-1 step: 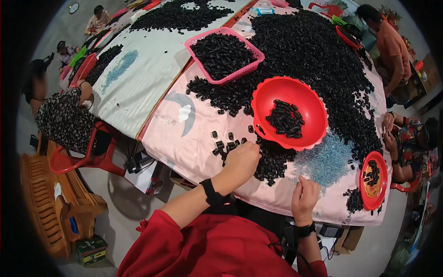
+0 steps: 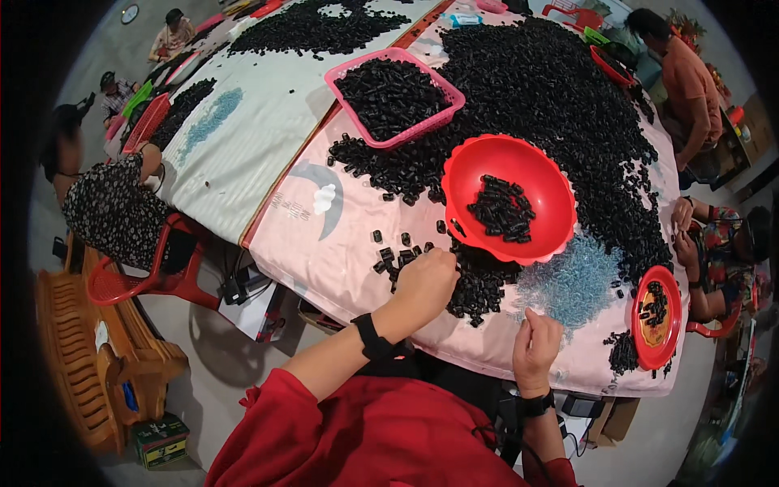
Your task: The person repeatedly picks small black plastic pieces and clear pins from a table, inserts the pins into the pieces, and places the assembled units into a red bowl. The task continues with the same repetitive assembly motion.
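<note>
My left hand is closed, its fingers curled down at the edge of a small heap of black cylindrical pieces. What its fingertips hold, if anything, is hidden. My right hand is closed too, thumb against the bent fingers, beside a pile of small clear-blue pieces; anything in its grip is too small or hidden to make out. Just beyond both hands, a red scalloped bowl holds black pieces in its middle. Several loose black pieces lie left of my left hand.
A pink basket full of black pieces stands farther back, beside a large black heap. At the right edge is a red oval tray. People sit or stand around the table; a red chair and wooden bench are at left.
</note>
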The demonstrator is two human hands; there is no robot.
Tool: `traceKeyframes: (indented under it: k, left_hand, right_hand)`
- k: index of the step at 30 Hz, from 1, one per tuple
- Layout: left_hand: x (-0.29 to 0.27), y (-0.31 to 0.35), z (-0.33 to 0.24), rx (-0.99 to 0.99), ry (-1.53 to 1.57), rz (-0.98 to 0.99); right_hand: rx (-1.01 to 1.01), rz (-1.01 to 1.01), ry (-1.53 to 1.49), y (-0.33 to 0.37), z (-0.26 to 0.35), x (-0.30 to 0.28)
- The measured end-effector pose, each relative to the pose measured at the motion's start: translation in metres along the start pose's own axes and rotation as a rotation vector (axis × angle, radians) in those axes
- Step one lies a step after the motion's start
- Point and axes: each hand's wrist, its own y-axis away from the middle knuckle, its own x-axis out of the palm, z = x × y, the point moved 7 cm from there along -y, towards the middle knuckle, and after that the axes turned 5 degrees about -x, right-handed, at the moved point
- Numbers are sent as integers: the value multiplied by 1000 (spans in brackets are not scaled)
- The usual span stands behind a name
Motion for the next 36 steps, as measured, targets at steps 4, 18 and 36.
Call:
traceKeyframes:
  k: [4, 18, 36]
  left_hand:
    - [-1, -2, 5, -39, 112, 6]
    - [-9, 15, 31, -669, 1470, 546]
    - [7, 41, 13, -347, 588, 210]
  right_hand:
    - [9, -11, 2, 1, -1, 0]
    - [54, -8, -27, 2, -2, -1]
    - [54, -14, -34, 1, 0, -2]
